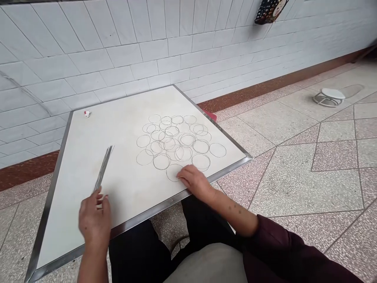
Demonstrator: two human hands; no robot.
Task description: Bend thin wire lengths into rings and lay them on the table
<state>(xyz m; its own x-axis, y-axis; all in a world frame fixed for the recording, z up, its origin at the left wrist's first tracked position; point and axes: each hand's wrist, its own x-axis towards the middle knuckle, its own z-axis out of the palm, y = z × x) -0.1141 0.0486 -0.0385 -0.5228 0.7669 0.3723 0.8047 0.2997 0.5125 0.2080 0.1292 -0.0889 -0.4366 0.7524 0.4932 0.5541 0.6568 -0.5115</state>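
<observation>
My right hand (196, 182) is at the near edge of the table, thumb and fingers pinched on the rim of a thin wire ring (167, 171) that lies on the white top. Beyond it, several similar wire rings (161, 161) overlap in a loose spread. On the left, my left hand (96, 216) hovers at the near end of a bundle of straight thin wires (103, 167). Its fingers are loosely bent, with a gap between thumb and fingers. The hand covers the bundle's near end.
The white table (126, 118) has a metal edge and stands by a tiled wall (123, 59). A small white and red object (87, 114) sits at its far left corner. A low round stool (332, 94) stands on the floor to the right. A dark patterned item (268, 11) hangs on the wall.
</observation>
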